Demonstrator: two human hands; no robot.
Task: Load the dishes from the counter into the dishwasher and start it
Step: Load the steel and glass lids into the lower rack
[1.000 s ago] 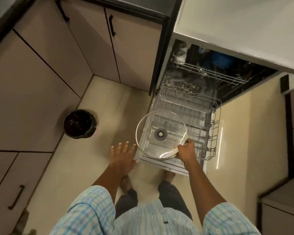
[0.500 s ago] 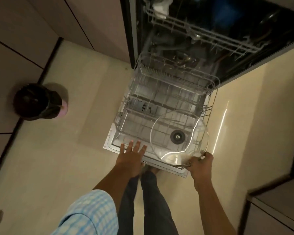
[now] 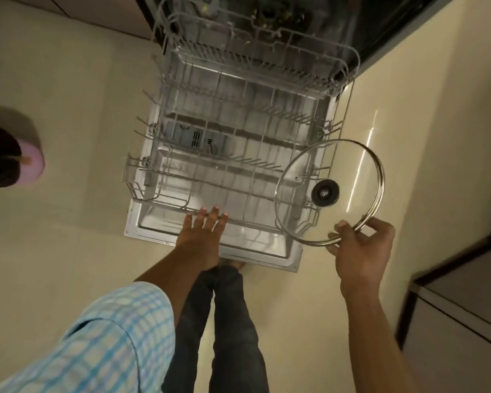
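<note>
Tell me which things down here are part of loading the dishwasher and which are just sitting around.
Part of the job:
glass lid, held at its rim by the right hand
lower rack, pulled out, with the left hand at its front edge
open dishwasher door under the rack

Just sitting around:
dark bin on the floor at left
cabinet at lower right

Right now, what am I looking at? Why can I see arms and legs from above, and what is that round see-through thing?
The camera sits on a person's head, looking down, so you see their own arms and legs. The wire basket is the dishwasher's bottom rack, pulled out over the open door; no dishes show in it yet. The left hand has its fingers on the rack's front edge. The right hand holds a glass pot lid by its metal rim, above the rack's right corner. A dark bin stands on the floor.
</note>
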